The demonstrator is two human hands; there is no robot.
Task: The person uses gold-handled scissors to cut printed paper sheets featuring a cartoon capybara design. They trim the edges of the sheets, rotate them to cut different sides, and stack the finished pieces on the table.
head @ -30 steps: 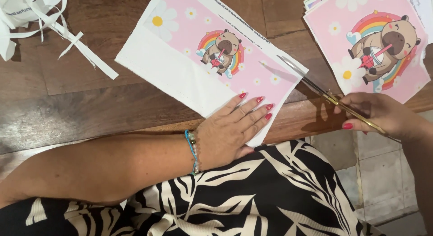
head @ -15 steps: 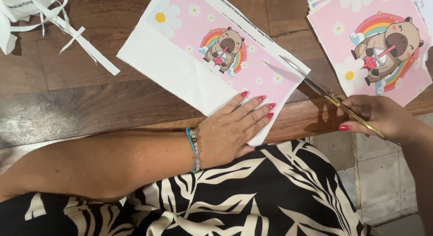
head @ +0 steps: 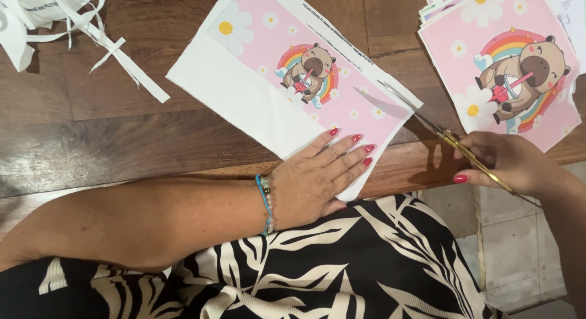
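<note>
Left hand [head: 320,172] flat, fingers spread, pressing the near corner of the pink printed sheet [head: 287,81] at the desk's [head: 122,142] front edge. Right hand [head: 513,163] closed round gold scissors [head: 427,121], blades parted at the sheet's right edge, pointing up-left along its long axis. Right hand nearer that edge. Printed stack [head: 513,69] at far right corner, paper strips [head: 73,26] far left.

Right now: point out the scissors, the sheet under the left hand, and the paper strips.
scissors [head: 427,121], head view, on the blades near the pivot.
sheet [head: 262,69], head view, on its pink printed area.
strips [head: 131,72], head view, on a long white strip on the table.
left hand [head: 314,175], head view, on its back.
</note>
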